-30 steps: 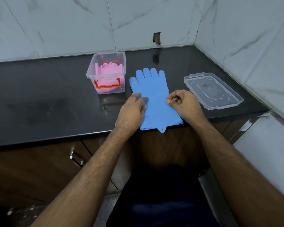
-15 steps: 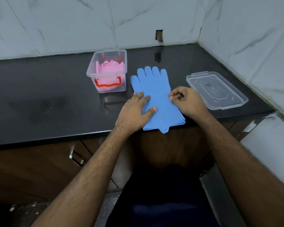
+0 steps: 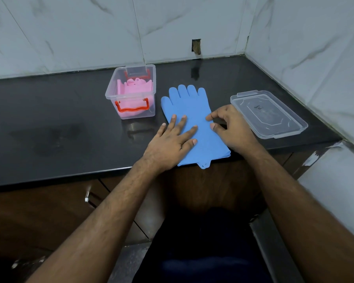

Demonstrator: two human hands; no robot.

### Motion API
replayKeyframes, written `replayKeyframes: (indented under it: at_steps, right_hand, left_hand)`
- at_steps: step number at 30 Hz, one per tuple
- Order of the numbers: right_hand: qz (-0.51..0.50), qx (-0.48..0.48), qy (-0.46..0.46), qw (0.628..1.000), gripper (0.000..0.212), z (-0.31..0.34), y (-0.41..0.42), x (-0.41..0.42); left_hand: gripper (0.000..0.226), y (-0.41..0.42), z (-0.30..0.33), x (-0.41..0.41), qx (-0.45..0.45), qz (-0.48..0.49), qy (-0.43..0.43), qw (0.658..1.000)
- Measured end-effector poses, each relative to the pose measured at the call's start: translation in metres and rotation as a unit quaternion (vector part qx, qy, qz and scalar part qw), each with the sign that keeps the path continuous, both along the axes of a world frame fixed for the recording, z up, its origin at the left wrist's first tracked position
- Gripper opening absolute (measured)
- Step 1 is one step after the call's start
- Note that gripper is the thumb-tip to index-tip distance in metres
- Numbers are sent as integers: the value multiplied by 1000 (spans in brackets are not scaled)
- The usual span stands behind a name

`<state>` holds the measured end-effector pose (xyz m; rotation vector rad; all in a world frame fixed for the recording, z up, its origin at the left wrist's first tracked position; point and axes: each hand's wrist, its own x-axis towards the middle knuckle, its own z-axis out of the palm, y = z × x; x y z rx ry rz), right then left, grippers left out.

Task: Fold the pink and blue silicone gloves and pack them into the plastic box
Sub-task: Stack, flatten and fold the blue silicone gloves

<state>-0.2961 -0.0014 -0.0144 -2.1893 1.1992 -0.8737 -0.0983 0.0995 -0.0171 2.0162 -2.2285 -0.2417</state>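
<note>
The blue silicone gloves (image 3: 189,103) lie flat and stacked on the black counter, fingers pointing to the wall, cuff at the counter's front edge. My left hand (image 3: 172,139) rests palm down on the left half of the gloves, fingers spread. At the gloves' right edge my right hand (image 3: 231,127) has its fingertips touching that edge, fingers apart. The folded pink gloves (image 3: 134,89) sit inside the clear plastic box (image 3: 110,92) with an orange handle, left of the blue gloves.
The box's clear lid (image 3: 269,113) lies on the counter to the right, near the corner wall. The black counter (image 3: 49,123) runs left. Marble-tiled walls close the back and right. Brown cabinet doors sit below the counter edge.
My left hand slid farther onto the blue gloves and flattened with fingers spread. My right hand uncurled from a loose fist and its fingertips now touch the gloves' right edge.
</note>
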Motion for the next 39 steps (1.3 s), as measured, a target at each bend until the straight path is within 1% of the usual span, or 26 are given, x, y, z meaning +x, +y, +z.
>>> replayKeyframes:
  at_steps: [3, 5, 8, 10, 15, 17, 18, 19, 21, 22, 24, 26, 27, 28, 30, 32, 34, 37, 39]
  right_hand:
    - [62, -14, 54, 997, 46, 4, 1, -2]
    - [94, 3, 99, 991, 56, 6, -1, -2]
    - [103, 39, 126, 986, 57, 9, -10, 0]
    - [96, 51, 128, 986, 57, 10, -17, 2]
    - [69, 40, 194, 978, 68, 8, -37, 11]
    - [71, 44, 202, 976, 75, 7, -42, 15]
    - [72, 48, 185, 979, 78, 6, -45, 15]
    - [73, 50, 154, 984, 78, 5, -46, 16]
    - [81, 32, 78, 993, 68, 2, -53, 16]
    - [88, 14, 54, 995, 60, 0, -58, 17]
    - [95, -20, 48, 994, 48, -3, -66, 21]
    - [98, -39, 72, 992, 47, -3, -76, 29]
    - [102, -44, 80, 991, 45, -2, -81, 34]
    - [108, -46, 83, 990, 41, -1, -85, 38]
    - [114, -39, 74, 990, 35, -1, -94, 45]
    - [108, -12, 55, 993, 35, 1, -102, 50]
    - [98, 17, 38, 994, 37, 3, -107, 55]
    - [88, 33, 66, 993, 40, 2, -114, 59]
    - [85, 32, 81, 993, 42, 2, -116, 60]
  left_hand:
    - [62, -3, 2, 7, 2, -20, 5, 1000]
    - [69, -7, 4, 14, -9, -32, 12, 999]
    - [83, -13, 8, 22, -37, -42, 18, 998]
    - [87, -17, 10, 26, -58, -52, 43, 996]
    - [75, -30, 11, 30, -77, -57, 112, 989]
    - [63, -37, 11, 29, -95, -49, 149, 983]
    - [53, -41, 11, 29, -106, -40, 175, 978]
    - [41, -45, 12, 29, -115, -32, 201, 972]
    - [24, -51, 11, 29, -122, -24, 222, 967]
    - [26, -52, 10, 30, -123, -21, 212, 969]
    - [50, -53, 5, 30, -130, -7, 167, 977]
    - [73, -56, 1, 30, -127, 10, 125, 984]
    - [78, -57, -1, 31, -118, 15, 110, 987]
    - [78, -59, -2, 32, -111, 15, 94, 989]
    - [72, -62, -4, 35, -107, 4, 71, 992]
    - [69, -64, -4, 35, -93, -5, 74, 993]
    - [74, -66, -5, 35, -82, -5, 87, 993]
    - [83, -70, -6, 36, -100, 9, 74, 992]
    - [83, -71, -3, 37, -108, 18, 72, 991]
